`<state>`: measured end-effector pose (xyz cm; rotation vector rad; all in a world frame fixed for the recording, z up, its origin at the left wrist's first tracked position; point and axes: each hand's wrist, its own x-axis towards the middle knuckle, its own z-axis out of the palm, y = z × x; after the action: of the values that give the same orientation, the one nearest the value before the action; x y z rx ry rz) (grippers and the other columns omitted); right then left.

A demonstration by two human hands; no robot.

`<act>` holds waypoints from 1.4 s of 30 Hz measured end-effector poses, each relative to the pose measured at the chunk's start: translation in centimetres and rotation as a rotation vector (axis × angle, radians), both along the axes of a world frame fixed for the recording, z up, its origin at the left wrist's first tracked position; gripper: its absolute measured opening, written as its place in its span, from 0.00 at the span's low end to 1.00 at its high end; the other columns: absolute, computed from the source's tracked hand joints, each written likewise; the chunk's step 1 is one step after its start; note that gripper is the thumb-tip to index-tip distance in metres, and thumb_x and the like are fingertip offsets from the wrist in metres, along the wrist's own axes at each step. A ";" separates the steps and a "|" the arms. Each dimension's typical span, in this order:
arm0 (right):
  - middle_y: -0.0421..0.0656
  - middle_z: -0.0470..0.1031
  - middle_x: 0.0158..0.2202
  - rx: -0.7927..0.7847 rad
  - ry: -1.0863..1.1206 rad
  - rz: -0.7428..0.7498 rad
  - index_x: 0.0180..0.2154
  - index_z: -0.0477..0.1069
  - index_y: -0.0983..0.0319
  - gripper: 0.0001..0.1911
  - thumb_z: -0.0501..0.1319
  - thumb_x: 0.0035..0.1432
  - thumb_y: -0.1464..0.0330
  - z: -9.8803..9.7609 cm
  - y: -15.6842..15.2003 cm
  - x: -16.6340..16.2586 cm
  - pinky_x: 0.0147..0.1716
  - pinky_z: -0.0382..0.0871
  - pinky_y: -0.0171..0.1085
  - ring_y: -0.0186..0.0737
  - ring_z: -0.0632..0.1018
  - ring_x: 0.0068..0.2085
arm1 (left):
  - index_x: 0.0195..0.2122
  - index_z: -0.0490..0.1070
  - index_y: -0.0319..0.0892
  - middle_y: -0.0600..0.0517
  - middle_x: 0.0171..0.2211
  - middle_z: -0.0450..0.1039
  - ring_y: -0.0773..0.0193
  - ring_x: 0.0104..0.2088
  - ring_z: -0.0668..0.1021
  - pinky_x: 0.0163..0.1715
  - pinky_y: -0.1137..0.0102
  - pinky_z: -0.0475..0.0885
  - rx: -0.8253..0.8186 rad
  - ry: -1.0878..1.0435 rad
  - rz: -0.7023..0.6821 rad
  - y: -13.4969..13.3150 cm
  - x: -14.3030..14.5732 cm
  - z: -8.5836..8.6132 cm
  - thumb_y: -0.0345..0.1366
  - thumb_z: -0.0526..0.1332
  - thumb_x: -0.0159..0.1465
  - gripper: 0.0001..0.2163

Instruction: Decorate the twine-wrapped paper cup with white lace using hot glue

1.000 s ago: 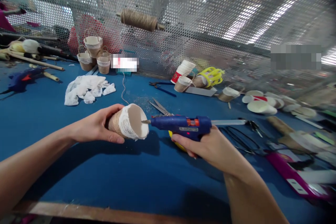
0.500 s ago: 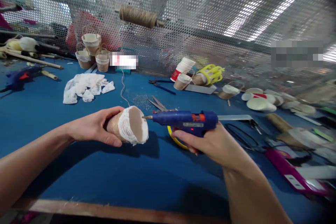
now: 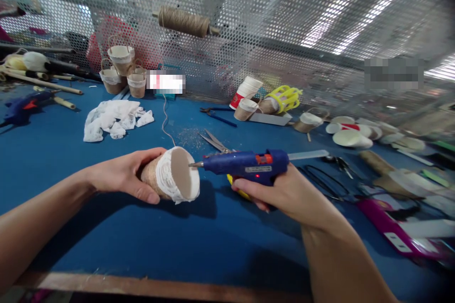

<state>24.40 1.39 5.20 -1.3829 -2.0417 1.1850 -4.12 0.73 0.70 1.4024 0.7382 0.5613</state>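
My left hand (image 3: 122,177) is wrapped round a paper cup (image 3: 170,175) held on its side, mouth to the right. The cup is wound in brown twine and has white lace around its rim. My right hand (image 3: 284,194) grips a blue hot glue gun (image 3: 245,164) with an orange trigger part and a glue stick out the back. Its metal nozzle points left and sits at the cup's rim, touching it or nearly so. Both hands hover just above the blue table (image 3: 142,241).
Scissors (image 3: 213,142) lie behind the glue gun, white lace scraps (image 3: 110,120) at left, finished twine cups (image 3: 122,73) at the back. A twine spool (image 3: 185,21) hangs on the perforated metal screen. Loose cups, a yellow plastic piece (image 3: 286,98), another glue gun (image 3: 23,106) and cables lie around.
The glue gun drew back to the right a little, then came back so its nozzle is at the cup's rim. The cup has sunk slightly and turned a bit.
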 end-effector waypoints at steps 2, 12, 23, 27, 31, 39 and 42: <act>0.35 0.64 0.13 0.011 0.022 -0.018 0.25 0.69 0.62 0.12 0.63 0.49 0.60 0.0 0.0 -0.2 0.13 0.60 0.30 0.29 0.65 0.14 | 0.49 0.62 0.41 0.50 0.40 0.67 0.58 0.42 0.70 0.38 0.70 0.67 0.012 0.013 -0.010 0.0 0.1 0.0 0.33 0.69 0.46 0.29; 0.35 0.64 0.12 -0.009 -0.060 -0.017 0.23 0.68 0.61 0.12 0.62 0.49 0.59 0.4 -0.2 -0.2 0.13 0.61 0.30 0.29 0.65 0.14 | 0.47 0.62 0.41 0.51 0.39 0.67 0.62 0.37 0.70 0.35 0.71 0.68 0.145 0.068 0.146 0.3 0.0 0.4 0.34 0.69 0.46 0.27; 0.34 0.63 0.11 0.054 0.032 -0.037 0.24 0.69 0.63 0.12 0.62 0.50 0.60 0.1 -0.3 -0.1 0.15 0.60 0.29 0.27 0.64 0.14 | 0.47 0.62 0.40 0.51 0.39 0.67 0.62 0.39 0.69 0.38 0.70 0.67 0.202 0.107 0.154 0.2 0.1 0.4 0.34 0.69 0.46 0.27; 0.36 0.68 0.15 0.061 0.259 -0.070 0.28 0.70 0.63 0.11 0.64 0.49 0.61 -0.3 -0.1 -0.1 0.14 0.58 0.30 0.26 0.63 0.14 | 0.50 0.63 0.40 0.50 0.38 0.70 0.64 0.35 0.71 0.34 0.72 0.67 -0.013 -0.095 -0.011 -0.1 0.1 0.3 0.34 0.68 0.47 0.28; 0.39 0.73 0.22 -0.093 0.508 -0.075 0.30 0.70 0.63 0.12 0.64 0.48 0.61 -0.9 -0.1 -0.5 0.11 0.50 0.29 0.23 0.60 0.13 | 0.48 0.67 0.39 0.48 0.37 0.72 0.63 0.34 0.72 0.33 0.73 0.68 -0.149 -0.297 -0.110 -0.5 0.2 -0.1 0.35 0.67 0.46 0.26; 0.37 0.70 0.19 -0.474 0.771 0.007 0.27 0.70 0.65 0.12 0.66 0.47 0.63 -2.2 -0.3 -2.5 0.09 0.48 0.26 0.20 0.57 0.11 | 0.48 0.67 0.38 0.46 0.39 0.74 0.57 0.38 0.74 0.39 0.67 0.68 -0.206 -0.378 -0.116 -0.8 0.5 -0.5 0.35 0.67 0.44 0.28; 0.37 0.72 0.21 -0.547 0.815 0.033 0.28 0.70 0.65 0.11 0.66 0.47 0.64 -2.4 -0.5 -2.8 0.08 0.48 0.25 0.19 0.57 0.11 | 0.48 0.68 0.38 0.47 0.39 0.74 0.59 0.36 0.74 0.38 0.69 0.68 -0.201 -0.378 -0.130 -0.8 0.5 -0.5 0.34 0.67 0.44 0.27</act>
<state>21.60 0.91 2.80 -0.8171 -1.2111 1.9988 -3.67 -0.08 0.18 1.1062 0.3849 0.6107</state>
